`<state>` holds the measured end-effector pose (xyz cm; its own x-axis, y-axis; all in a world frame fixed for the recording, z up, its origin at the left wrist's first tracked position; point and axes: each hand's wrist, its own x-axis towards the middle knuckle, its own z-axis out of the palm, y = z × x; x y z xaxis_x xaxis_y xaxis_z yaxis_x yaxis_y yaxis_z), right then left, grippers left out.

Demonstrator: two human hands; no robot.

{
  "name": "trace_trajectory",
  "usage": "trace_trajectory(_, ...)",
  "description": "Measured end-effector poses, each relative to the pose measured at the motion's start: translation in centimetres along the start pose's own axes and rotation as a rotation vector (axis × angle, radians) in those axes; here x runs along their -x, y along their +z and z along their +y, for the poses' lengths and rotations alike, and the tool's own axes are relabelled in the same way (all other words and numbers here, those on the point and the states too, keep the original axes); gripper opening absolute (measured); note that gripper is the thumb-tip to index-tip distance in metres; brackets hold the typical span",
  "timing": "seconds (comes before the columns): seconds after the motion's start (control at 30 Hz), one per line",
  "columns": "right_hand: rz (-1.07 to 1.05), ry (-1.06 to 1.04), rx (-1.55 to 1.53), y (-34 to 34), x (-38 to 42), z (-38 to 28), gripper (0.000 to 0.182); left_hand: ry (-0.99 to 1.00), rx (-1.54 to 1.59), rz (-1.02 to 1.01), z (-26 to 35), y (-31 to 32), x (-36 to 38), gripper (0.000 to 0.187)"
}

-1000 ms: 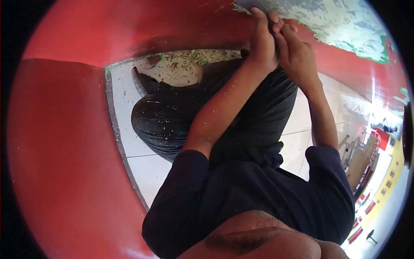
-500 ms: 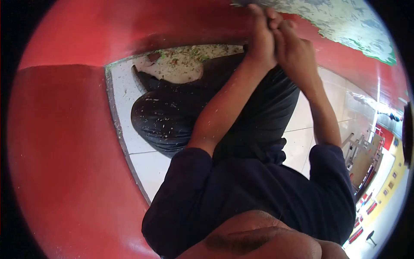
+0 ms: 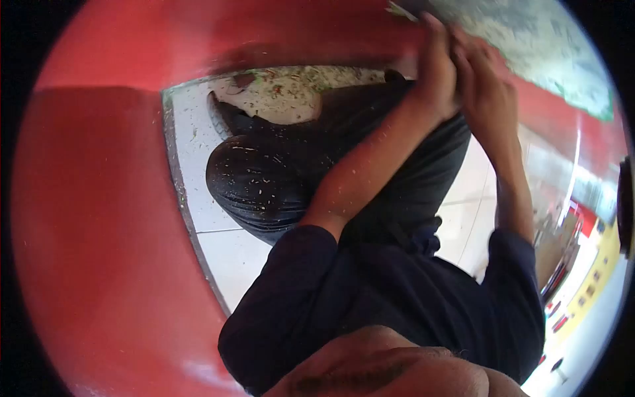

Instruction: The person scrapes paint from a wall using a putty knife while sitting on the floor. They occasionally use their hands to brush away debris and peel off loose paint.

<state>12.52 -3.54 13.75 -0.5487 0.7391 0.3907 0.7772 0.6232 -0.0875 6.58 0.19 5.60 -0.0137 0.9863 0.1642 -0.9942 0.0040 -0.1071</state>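
Note:
Both my hands are raised close together at the top of the view, in front of the red wall (image 3: pixel 297 33). My left hand (image 3: pixel 436 73) has its fingers closed and pointing up. Pressed alongside it, my right hand (image 3: pixel 489 89) is closed too, its fingers bent toward the left. What they grip is mostly hidden between them and blurred. A thin whitish-green sliver (image 3: pixel 401 10) shows just beyond my left fingertips, beside a dark grey blur. Right behind the hands, the wall has a patch of bare, flaked whitish surface (image 3: pixel 542 46) with a green edge.
My bent leg in dark trousers (image 3: pixel 251 178), speckled with pale flakes, rests on white floor tiles (image 3: pixel 228 264). Paint chips and debris (image 3: pixel 284 92) lie along the wall's foot near my shoe (image 3: pixel 225 116). A red wall (image 3: pixel 99 218) stands close on the left. Furniture (image 3: pixel 559 248) is at far right.
Both hands have moved together to the right and slightly down along the wall. The whitish-green sliver now shows past the left fingertips. The view has shifted slightly.

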Motion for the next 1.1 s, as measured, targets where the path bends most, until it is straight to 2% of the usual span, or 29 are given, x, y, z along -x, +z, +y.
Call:
trace_trajectory(0.03,0.009,-0.037,0.04,0.1,-0.2,-0.4,0.024,0.072,-0.043,0.018,-0.5,-0.5,-0.1,0.048)
trace_trajectory(0.07,-0.155,0.165,0.003,-0.2,-1.2,-2.7,0.024,0.071,-0.057,-0.055,2.3,0.4,0.6,0.05)
trace_trajectory(0.1,-0.142,0.081,-0.085,0.9,-1.5,-2.8,0.022,0.119,-0.152,-0.077,3.8,0.4,1.2,0.049)
trace_trajectory(0.17,-0.209,0.129,-0.162,1.6,-0.6,-2.4,0.018,0.268,-0.353,-0.112,6.4,0.5,2.4,0.049)
trace_trajectory(0.23,-0.164,0.11,-0.27,0.5,1.2,-1.6,0.016,0.396,-0.547,0.094,5.8,0.8,3.5,0.042)
trace_trajectory(0.27,-0.114,0.167,-0.316,-0.3,2.4,-1.0,0.016,0.47,-0.629,0.209,5.3,0.5,3.6,0.039)
trace_trajectory(0.37,0.053,0.396,-0.424,-2.1,6.5,1.2,0.02,1.121,-1.61,0.079,5.6,-0.9,2.0,0.039)
trace_trajectory(0.4,0.135,0.491,-0.58,-2.1,7.6,2.0,0.022,1.263,-1.837,-0.114,5.7,-0.9,1.4,0.041)
trace_trajectory(0.43,0.208,0.595,-0.746,-1.5,8.6,2.6,0.025,1.412,-2.069,-0.22,6.1,-0.5,0.5,0.041)
trace_trajectory(0.5,0.369,0.482,-0.852,0.6,9.7,4.3,0.027,1.665,-2.564,-0.427,7.8,0.1,-1.9,0.041)
trace_trajectory(0.53,0.366,0.525,-0.914,1.3,10.3,4.2,0.027,1.707,-2.69,-0.418,10.2,-0.3,-3.4,0.049)
trace_trajectory(0.57,0.346,0.584,-0.975,1.9,10.8,4.2,0.028,1.575,-2.674,-0.154,12.0,0.7,-3.4,0.047)
trace_trajectory(0.63,0.297,0.502,-1.082,4.3,12.1,5.7,0.027,1.316,-2.539,0.329,14.7,3.1,-2.9,0.044)
trace_trajectory(0.7,0.217,0.452,-1.103,5.1,12.3,6.2,0.026,1.735,-1.875,0.743,18.0,0.7,-8.2,0.049)
trace_trajectory(0.77,0.168,0.372,-1.05,5.8,12.2,6.8,0.025,1.754,-1.952,0.603,16.3,2.9,-7.7,0.054)
trace_trajectory(0.83,0.145,0.268,-0.944,6.6,11.6,7.6,0.025,1.588,-2.399,0.308,12.3,6.1,-4.5,0.055)
trace_trajectory(0.97,0.104,0.237,-1.054,5.0,10.3,7.4,0.029,1.687,-2.489,0.399,10.1,3.4,-3.0,0.044)
trace_trajectory(1.07,0.045,0.264,-1.087,1.5,7.9,4.1,0.042,1.35,-1.746,0.46,9.0,3.0,1.4,0.038)
trace_trajectory(1.1,0.044,0.271,-1.072,0.7,6.8,2.6,0.048,1.059,-1.515,0.295,7.1,2.4,2.4,0.039)
